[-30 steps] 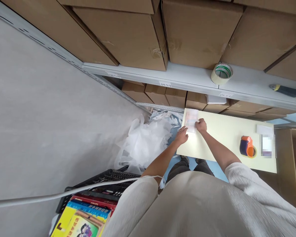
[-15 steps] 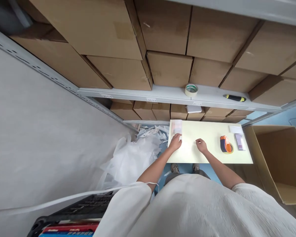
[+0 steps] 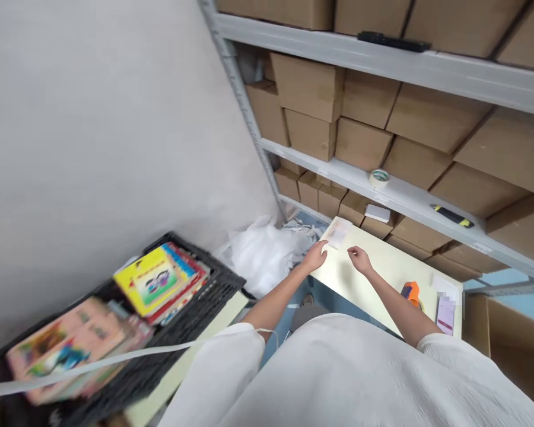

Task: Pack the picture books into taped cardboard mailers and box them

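My left hand (image 3: 315, 257) is over the left end of a cream tabletop (image 3: 374, 276), its thumb and fingers apart. Just past its fingertips lies a pale, printed flat item (image 3: 339, 232) that looks like a clear packet; I cannot tell whether they touch. To the right, my right hand (image 3: 359, 260) hovers above the tabletop with curled fingers; whatever is in them, if anything, is hidden. An orange tape dispenser (image 3: 411, 292) stands near my right forearm, partly covered by it. Beyond it are a phone with a purple screen (image 3: 445, 314) and a white slip (image 3: 440, 283).
Grey shelving (image 3: 360, 50) full of cardboard boxes (image 3: 365, 142) rises ahead. A tape roll (image 3: 379, 178) and a yellow-black cutter (image 3: 451, 216) rest on one shelf. White plastic wrap (image 3: 267, 252) is heaped at left. Stacked books (image 3: 160, 279) lie in a black crate (image 3: 200, 320). An open carton (image 3: 516, 344) stands right.
My view has swung left and tilted, bringing the book crate into sight. Both hands remain over the left part of the tabletop, the left still by the pale item.
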A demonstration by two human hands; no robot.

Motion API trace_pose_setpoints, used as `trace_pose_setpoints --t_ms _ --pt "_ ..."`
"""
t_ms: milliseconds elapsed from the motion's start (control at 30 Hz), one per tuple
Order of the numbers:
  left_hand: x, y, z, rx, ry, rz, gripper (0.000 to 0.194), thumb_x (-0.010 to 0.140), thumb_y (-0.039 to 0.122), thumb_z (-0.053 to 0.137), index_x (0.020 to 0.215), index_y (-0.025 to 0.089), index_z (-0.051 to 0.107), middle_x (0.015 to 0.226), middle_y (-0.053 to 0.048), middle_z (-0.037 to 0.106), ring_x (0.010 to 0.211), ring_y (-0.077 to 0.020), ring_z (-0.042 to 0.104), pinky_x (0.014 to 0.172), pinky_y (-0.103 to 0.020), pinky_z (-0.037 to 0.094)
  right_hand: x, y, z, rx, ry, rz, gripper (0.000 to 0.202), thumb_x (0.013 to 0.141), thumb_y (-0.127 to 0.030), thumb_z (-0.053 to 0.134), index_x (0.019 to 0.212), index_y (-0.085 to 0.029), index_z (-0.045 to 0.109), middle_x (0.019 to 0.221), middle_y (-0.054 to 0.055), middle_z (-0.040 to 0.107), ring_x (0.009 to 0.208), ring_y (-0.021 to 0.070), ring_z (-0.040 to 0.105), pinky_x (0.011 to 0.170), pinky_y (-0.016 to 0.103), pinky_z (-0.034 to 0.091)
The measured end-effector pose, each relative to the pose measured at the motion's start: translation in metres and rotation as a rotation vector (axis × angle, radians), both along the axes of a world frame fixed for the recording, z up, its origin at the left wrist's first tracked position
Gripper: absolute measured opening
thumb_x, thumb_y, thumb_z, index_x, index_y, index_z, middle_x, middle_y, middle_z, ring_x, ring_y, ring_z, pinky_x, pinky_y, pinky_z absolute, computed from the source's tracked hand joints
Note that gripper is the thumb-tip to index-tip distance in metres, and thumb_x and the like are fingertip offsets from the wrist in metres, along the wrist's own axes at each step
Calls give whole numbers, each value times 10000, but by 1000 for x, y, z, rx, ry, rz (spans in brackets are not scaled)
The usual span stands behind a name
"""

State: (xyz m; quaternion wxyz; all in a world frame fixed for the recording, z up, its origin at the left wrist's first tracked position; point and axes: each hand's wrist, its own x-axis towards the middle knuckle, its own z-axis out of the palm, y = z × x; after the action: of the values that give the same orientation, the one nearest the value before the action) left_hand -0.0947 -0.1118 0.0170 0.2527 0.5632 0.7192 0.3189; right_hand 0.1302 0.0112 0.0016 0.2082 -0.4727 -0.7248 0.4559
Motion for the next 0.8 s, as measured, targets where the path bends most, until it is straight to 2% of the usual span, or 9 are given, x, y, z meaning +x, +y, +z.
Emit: trace_pose_setpoints --t_ms 200,333,433,600,800 --pt "17 -106 8 -22 113 142 508 947 138 542 1448 186 604 1477 -147 653 1406 -296 597 1225 -511 471 -47 -47 5 33 101 308 255 807 -400 537 912 -246 711 1016 76 801 837 239 716 892 431 600" --pt "15 -175 25 35 157 285 507 949 139 532 1446 206 607 1449 -132 665 1374 -286 612 1204 -508 493 -86 -94 13 67 172 477 246 817 -405 541 903 -249 711 989 75 800 889 246 721 918 429 598" --pt "11 -226 42 52 193 392 504 952 145 536 1448 204 606 1460 -131 656 1375 -285 609 1212 -506 487 -114 -133 21 69 186 598 264 830 -417 541 927 -245 716 987 73 796 855 243 717 896 432 602" --pt "3 -318 68 68 249 581 510 947 126 535 1443 220 605 1464 -115 652 1389 -276 595 1217 -500 485 -162 -209 39 102 253 791 275 841 -403 533 952 -239 724 1033 93 788 885 247 709 913 430 593" --pt "-13 -447 87 91 328 751 505 957 132 527 1451 214 590 1484 -127 631 1429 -284 570 1242 -519 459 -214 -329 65 138 341 989 264 867 -372 535 990 -244 730 1070 95 768 899 248 703 898 426 595"
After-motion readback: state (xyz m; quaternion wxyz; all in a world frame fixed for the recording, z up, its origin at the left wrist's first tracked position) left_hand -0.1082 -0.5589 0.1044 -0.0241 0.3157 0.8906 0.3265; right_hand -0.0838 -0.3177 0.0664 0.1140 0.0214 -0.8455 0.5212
